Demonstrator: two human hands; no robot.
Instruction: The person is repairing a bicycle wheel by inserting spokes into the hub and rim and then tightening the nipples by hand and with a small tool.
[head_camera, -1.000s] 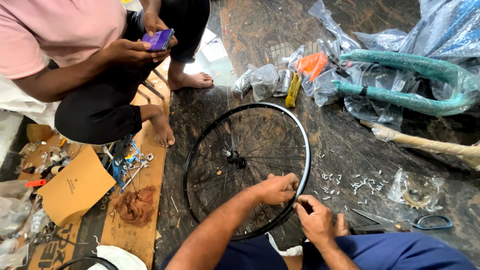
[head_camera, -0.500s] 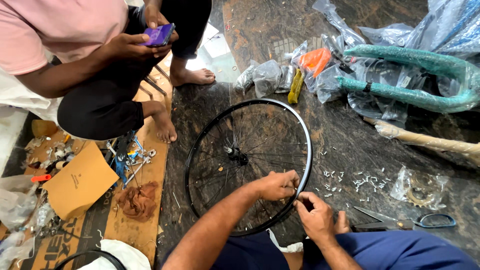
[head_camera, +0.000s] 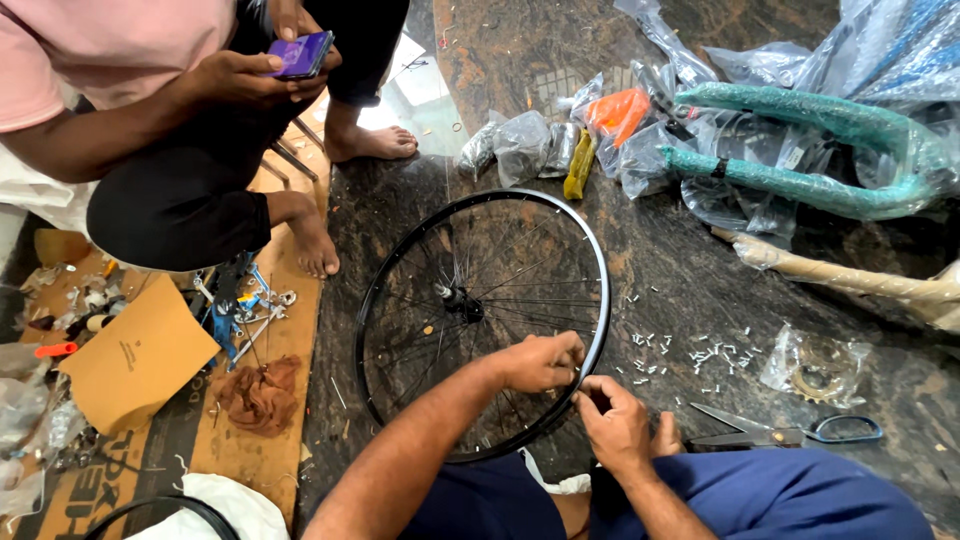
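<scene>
One black spoked bicycle wheel lies flat on the dark marbled floor, near its middle, hub up. Compared with a second ago the wheel sits a touch higher and further left in view, mostly the head camera shifting; both hands have stayed at the near right arc of the rim, so work on that same stretch of spokes appears to continue. The left hand is closed on the rim and a spoke there. The right hand, just outside the rim, has its fingers pinched together, probably on a small nipple, though the piece itself is too small to make out.

Right of the wheel: a scatter of many small pale spoke nipples, not countable; one pair of scissors with blue handles; one bagged sprocket. Towards the far right corner: one teal bicycle frame in plastic wrap and several bagged parts. On the left sits a second person, holding one purple phone, beside cardboard, one brown rag and loose tools.
</scene>
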